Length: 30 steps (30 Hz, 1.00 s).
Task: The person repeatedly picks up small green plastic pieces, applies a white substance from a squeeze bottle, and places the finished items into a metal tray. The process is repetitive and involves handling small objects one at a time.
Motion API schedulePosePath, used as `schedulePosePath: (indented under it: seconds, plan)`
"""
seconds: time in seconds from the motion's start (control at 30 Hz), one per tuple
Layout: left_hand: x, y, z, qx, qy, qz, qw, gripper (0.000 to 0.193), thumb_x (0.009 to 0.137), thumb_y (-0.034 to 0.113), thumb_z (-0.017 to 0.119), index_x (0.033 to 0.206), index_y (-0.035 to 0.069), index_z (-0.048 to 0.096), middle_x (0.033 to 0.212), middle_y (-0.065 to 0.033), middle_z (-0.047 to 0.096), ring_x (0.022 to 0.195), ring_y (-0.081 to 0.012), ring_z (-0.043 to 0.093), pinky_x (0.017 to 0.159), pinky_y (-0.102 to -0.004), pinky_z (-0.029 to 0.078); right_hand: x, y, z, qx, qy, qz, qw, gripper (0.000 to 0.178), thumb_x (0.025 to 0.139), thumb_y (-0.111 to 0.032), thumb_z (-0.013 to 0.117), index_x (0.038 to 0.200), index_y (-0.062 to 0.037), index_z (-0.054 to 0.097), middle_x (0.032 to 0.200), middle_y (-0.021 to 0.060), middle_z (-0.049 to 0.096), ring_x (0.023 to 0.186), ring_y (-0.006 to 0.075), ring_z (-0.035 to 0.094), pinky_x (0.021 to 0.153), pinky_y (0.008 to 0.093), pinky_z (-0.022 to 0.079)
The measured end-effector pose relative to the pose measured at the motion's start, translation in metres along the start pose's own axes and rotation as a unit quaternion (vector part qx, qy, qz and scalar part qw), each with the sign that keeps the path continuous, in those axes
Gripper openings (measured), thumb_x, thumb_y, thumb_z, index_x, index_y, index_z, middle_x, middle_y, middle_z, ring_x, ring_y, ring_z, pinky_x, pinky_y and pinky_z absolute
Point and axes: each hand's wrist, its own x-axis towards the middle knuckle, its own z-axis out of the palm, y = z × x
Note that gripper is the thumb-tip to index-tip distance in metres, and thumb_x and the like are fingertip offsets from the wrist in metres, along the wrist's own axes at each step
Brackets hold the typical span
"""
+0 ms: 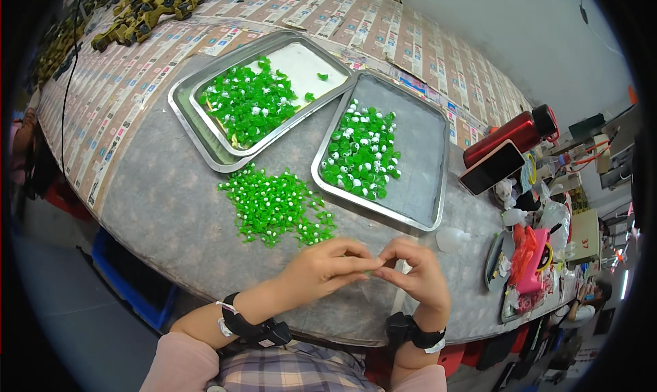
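Above the near part of the table, my left hand (332, 263) and my right hand (419, 274) meet fingertip to fingertip. Both are closed in a pinch, and a sliver of a small green piece (370, 273) shows between them; the fingers hide most of it. Just beyond my left hand lies a loose pile of small green pieces with white dots (270, 204). A metal tray (417, 186) farther off holds larger green pieces with white, ball-like parts. To its left, a second tray (205, 152) carries a white-bottomed inner tray (304, 60) with more green and white pieces.
On the right stand a red bottle (503, 137) and a phone (491, 167) leaning by it. Nearer are a small whitish cup (452, 239), a pink container (535, 265) and assorted clutter. Yellow toy vehicles (147, 12) are heaped at the far left. A blue crate (130, 275) sits below the table's left edge.
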Motion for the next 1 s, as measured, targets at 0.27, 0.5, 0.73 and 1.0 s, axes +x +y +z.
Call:
schedulePosePath:
  seconds: [0.27,0.5,0.73,1.0]
  plan:
    - [-0.004,-0.002,-0.004,-0.079,0.008,-0.057,0.995,0.02,0.072,0.005,0.06,0.092,0.007,0.062,0.081,-0.0042,0.058,0.07,-0.0135,0.055,0.061,-0.0233,0.044,-0.021,0.008,0.006,0.086,0.243,0.001,0.966,0.005,0.07,-0.001,0.061,0.073,-0.0002,0.057,0.07,0.0025,0.052,0.063,0.0087,0.05,0.058,0.0206,0.039]
    - [-0.001,0.002,-0.002,-0.304,-0.002,-0.26,0.916,0.018,0.078,0.003,0.053,0.095,0.002,0.059,0.084,-0.0061,0.058,0.071,-0.0091,0.056,0.065,-0.0195,0.045,-0.058,0.053,-0.045,-0.061,0.629,-0.023,0.774,0.031,0.074,-0.008,0.058,0.103,-0.0027,0.048,0.086,0.0046,0.05,0.078,0.0128,0.047,0.071,0.0238,0.037]
    - [-0.003,-0.003,0.004,-0.379,-0.05,-0.289,0.878,0.021,0.08,0.006,0.052,0.099,0.0,0.057,0.081,-0.0067,0.059,0.072,-0.0102,0.057,0.066,-0.0212,0.046,-0.05,0.108,-0.042,0.018,0.419,0.112,0.901,0.049,0.071,-0.009,0.063,0.113,0.0005,0.038,0.106,0.0123,0.05,0.091,0.0151,0.049,0.079,0.0259,0.038]
    - [-0.003,-0.009,-0.006,-0.477,0.051,-0.347,0.806,0.012,0.078,0.006,0.056,0.089,0.001,0.057,0.077,-0.0077,0.06,0.068,-0.0129,0.059,0.063,-0.0248,0.05,-0.027,0.006,-0.02,0.113,0.454,-0.06,0.882,0.051,0.07,-0.035,0.065,0.098,0.0032,0.046,0.086,0.0072,0.053,0.07,0.0093,0.049,0.062,0.02,0.039]
